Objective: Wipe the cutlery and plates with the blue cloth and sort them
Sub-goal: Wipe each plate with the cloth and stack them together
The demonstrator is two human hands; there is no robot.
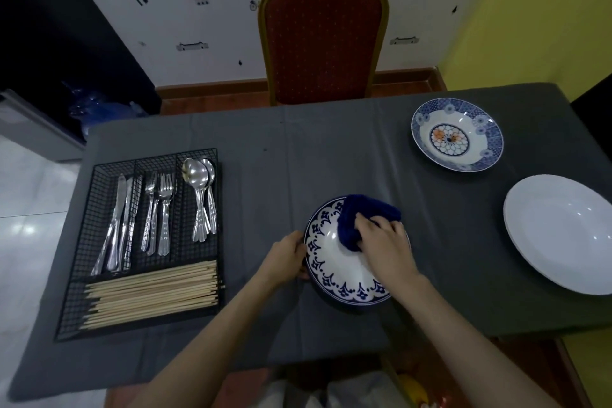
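A white plate with a blue patterned rim (334,270) lies near the table's front edge. My left hand (287,257) grips its left rim. My right hand (384,243) presses the blue cloth (359,217) onto the plate's upper part. A black wire cutlery tray (99,318) on the left holds knives (121,225), forks (159,212), spoons (200,195) and chopsticks (152,295) in separate compartments. A floral blue bowl-plate (457,134) sits at the far right, and a plain white plate (563,232) lies nearer at the right edge.
The table wears a grey cloth (265,149). A red chair with a gold frame (323,33) stands at the table's far side. A blue water bottle (96,106) sits on the floor at the far left.
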